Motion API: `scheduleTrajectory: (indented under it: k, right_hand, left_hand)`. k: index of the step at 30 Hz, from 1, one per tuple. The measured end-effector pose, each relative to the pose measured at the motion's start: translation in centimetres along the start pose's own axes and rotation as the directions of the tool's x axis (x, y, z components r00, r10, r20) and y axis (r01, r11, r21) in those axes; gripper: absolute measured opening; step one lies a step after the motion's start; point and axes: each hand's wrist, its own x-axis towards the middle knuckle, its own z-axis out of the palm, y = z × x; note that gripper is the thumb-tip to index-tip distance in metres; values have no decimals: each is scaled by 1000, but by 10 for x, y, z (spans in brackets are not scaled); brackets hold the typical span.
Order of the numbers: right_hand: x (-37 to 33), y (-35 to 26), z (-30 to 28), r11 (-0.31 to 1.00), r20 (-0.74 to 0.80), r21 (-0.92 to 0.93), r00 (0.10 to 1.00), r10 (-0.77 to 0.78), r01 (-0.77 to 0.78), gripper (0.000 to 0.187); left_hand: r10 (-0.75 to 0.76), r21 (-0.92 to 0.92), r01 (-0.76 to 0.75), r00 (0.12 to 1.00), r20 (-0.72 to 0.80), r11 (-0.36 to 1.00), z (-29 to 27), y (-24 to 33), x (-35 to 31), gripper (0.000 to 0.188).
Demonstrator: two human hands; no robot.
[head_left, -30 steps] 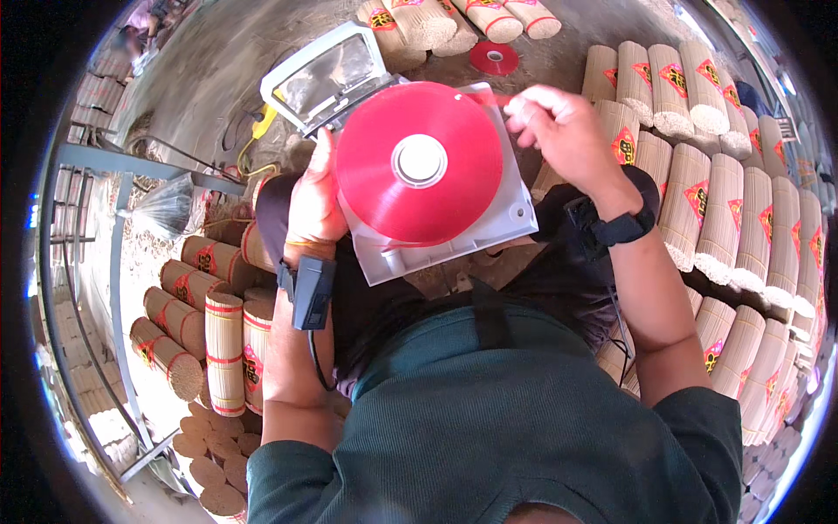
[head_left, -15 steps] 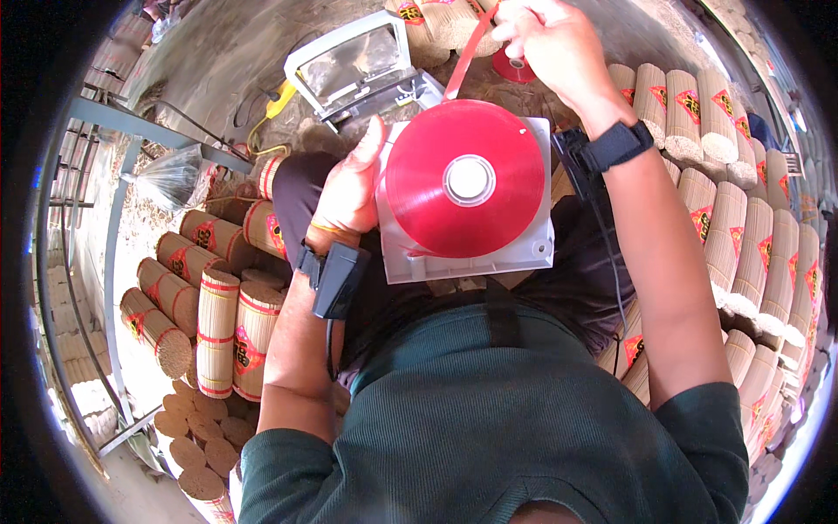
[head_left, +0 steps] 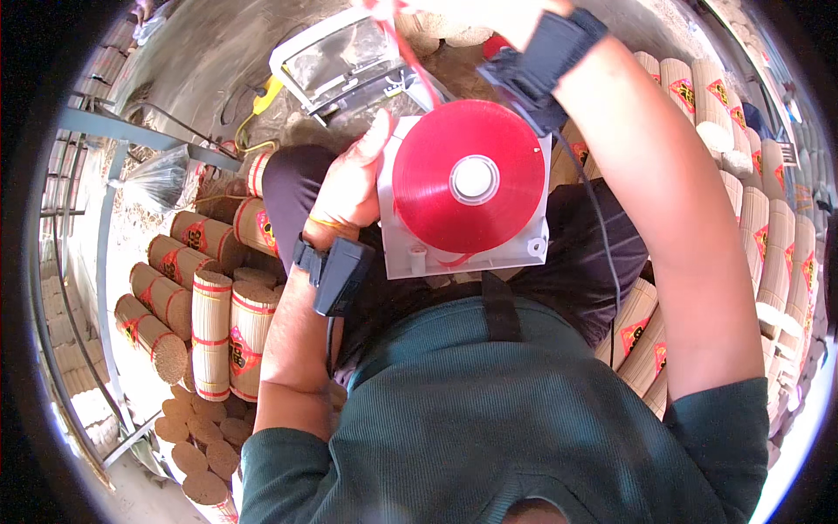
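Observation:
A large roll of glossy red tape [head_left: 436, 192] with a white hub sits on a pale grey plastic base [head_left: 524, 253] over my lap. My left hand [head_left: 353, 175] grips the left edge of that base, thumb up along its side. From the top of the roll a strip of red tape [head_left: 410, 57] runs up and to the left. My right hand [head_left: 463, 12] is at the top edge of the view, partly cut off and blurred, with the strip's upper part at its fingers.
Beyond the base stands a grey-framed box with a clear window [head_left: 292, 54], beside a yellow tool [head_left: 269, 94]. Bundled thin sticks with red bands lie stacked at left [head_left: 212, 336] and right [head_left: 755, 236]. A plastic bag [head_left: 157, 179] hangs on a metal frame [head_left: 109, 127].
My right hand has swung left and further up, carrying the strip, which now leans left instead of right. My left hand stays on the base.

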Motion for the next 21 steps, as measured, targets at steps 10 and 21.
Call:
scheduleTrajectory:
  k: [10, 21]
  right_hand:
    - [-19, -48, 49, 843, 362, 521, 929, -76, -134, 20]
    - [-65, -26, -47, 613, 434, 781, 811, -393, -121, 24]
  left_hand:
    - [131, 69, -125, 987, -95, 990, -3, -4, 7, 56]
    - [160, -209, -141, 984, 76, 968, -13, 8, 7, 64]
